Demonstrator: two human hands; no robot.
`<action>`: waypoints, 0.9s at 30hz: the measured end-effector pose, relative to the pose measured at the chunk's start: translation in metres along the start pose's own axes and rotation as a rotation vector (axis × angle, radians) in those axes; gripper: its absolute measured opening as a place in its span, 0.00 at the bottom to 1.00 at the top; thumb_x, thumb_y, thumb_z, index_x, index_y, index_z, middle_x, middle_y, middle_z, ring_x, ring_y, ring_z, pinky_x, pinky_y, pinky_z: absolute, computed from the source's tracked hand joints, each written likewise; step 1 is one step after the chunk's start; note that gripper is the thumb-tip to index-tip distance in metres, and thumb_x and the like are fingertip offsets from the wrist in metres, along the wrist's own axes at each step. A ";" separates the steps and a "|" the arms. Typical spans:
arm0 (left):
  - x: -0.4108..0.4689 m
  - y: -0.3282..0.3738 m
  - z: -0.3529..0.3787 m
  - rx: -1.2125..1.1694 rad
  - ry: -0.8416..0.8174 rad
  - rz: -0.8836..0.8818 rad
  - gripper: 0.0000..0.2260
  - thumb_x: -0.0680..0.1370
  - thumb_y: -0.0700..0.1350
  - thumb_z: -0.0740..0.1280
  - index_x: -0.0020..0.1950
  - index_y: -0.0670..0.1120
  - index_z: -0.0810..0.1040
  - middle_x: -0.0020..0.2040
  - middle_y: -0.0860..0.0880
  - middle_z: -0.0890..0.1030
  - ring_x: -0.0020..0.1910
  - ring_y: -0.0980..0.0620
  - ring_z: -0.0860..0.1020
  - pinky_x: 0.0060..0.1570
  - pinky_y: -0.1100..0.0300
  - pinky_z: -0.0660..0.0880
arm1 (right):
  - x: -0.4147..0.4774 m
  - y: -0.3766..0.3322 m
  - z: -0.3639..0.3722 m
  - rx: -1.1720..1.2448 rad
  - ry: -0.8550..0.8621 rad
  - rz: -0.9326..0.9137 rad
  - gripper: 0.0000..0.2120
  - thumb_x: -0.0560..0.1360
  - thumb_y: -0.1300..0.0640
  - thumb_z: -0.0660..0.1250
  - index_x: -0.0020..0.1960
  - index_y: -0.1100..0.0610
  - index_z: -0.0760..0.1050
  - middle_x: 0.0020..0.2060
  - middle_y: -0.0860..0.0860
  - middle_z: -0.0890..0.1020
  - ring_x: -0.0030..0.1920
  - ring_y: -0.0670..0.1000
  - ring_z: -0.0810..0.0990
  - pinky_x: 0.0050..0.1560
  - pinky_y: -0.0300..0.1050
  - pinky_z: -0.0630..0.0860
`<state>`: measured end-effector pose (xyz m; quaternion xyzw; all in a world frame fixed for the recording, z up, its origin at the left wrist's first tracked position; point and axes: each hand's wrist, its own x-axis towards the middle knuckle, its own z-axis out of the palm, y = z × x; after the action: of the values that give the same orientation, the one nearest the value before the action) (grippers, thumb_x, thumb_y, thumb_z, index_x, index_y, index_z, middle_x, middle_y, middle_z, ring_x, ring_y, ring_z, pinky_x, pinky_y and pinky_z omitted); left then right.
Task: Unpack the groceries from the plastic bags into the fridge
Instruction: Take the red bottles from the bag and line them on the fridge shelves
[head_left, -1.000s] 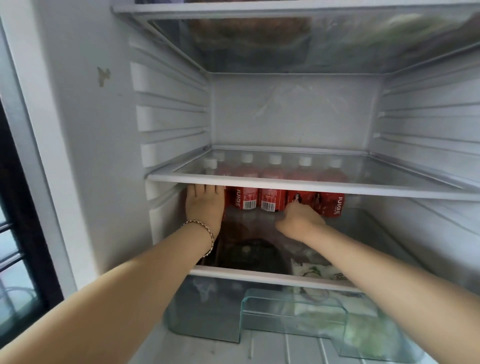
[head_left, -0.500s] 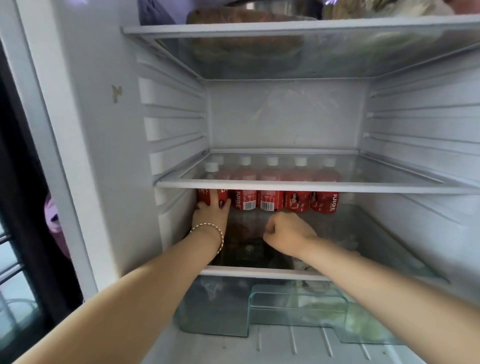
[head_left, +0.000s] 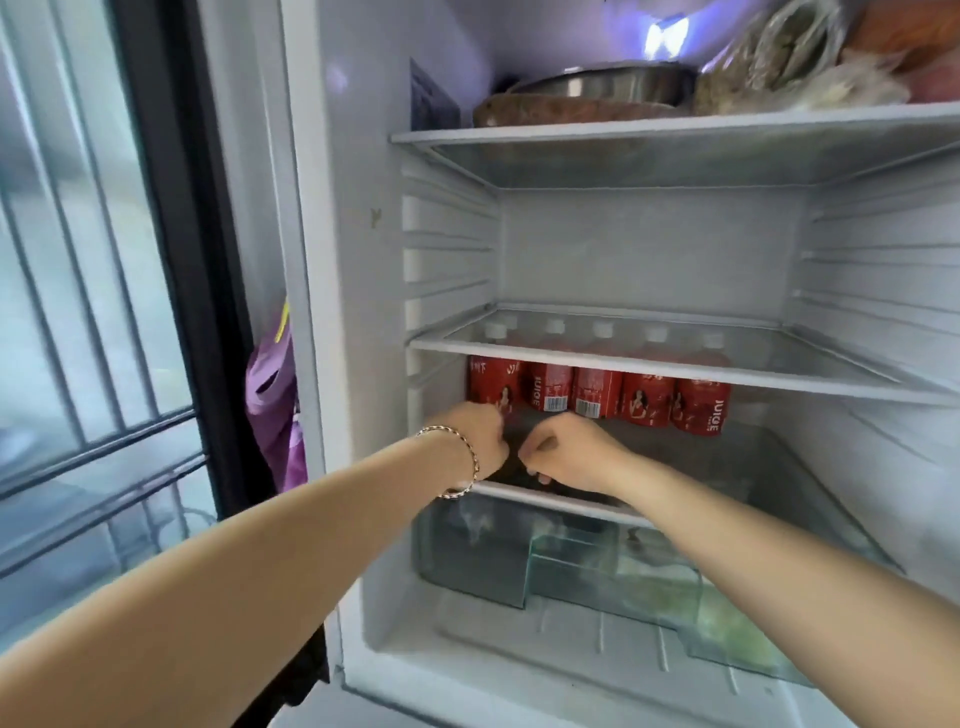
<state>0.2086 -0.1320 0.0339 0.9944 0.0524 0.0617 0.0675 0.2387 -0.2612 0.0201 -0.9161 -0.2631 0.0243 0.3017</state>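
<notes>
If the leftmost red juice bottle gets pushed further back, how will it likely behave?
The leftmost juice bottle looks full, so probably heavy for its size. Tall and upright, it might tip under a high push, though the neighbouring bottle beside it would likely check a sideways fall. On the glass shelf it should slide readily.

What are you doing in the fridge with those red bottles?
A person is filling the fridge. Five red juice bottles stand in a row on the lower shelf. The left hand is by the leftmost bottle; whether it touches is unclear. The right hand is a fist beside it, holding nothing visible.
</notes>
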 end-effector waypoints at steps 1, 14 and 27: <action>-0.012 -0.004 -0.003 -0.097 -0.028 -0.036 0.10 0.79 0.43 0.58 0.48 0.41 0.79 0.46 0.43 0.81 0.47 0.44 0.80 0.42 0.59 0.76 | -0.004 -0.005 0.005 -0.024 -0.022 -0.024 0.08 0.76 0.58 0.63 0.45 0.52 0.81 0.38 0.48 0.83 0.35 0.44 0.79 0.37 0.34 0.74; -0.293 -0.143 -0.011 -0.100 0.021 -0.761 0.12 0.79 0.44 0.59 0.54 0.41 0.79 0.53 0.43 0.82 0.52 0.45 0.80 0.53 0.54 0.77 | -0.132 -0.192 0.122 -0.312 -0.472 -0.735 0.13 0.76 0.56 0.61 0.54 0.61 0.79 0.52 0.57 0.82 0.53 0.56 0.79 0.54 0.49 0.76; -0.838 -0.156 -0.007 -0.108 0.086 -1.646 0.12 0.77 0.45 0.59 0.49 0.41 0.79 0.52 0.43 0.82 0.51 0.44 0.80 0.51 0.56 0.76 | -0.513 -0.426 0.318 -0.270 -0.742 -1.430 0.12 0.75 0.57 0.58 0.50 0.56 0.80 0.50 0.55 0.82 0.50 0.58 0.80 0.47 0.42 0.74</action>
<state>-0.6340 -0.0716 -0.0785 0.6301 0.7636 0.0332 0.1367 -0.4666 -0.0545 -0.0573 -0.4874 -0.8676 0.0958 0.0244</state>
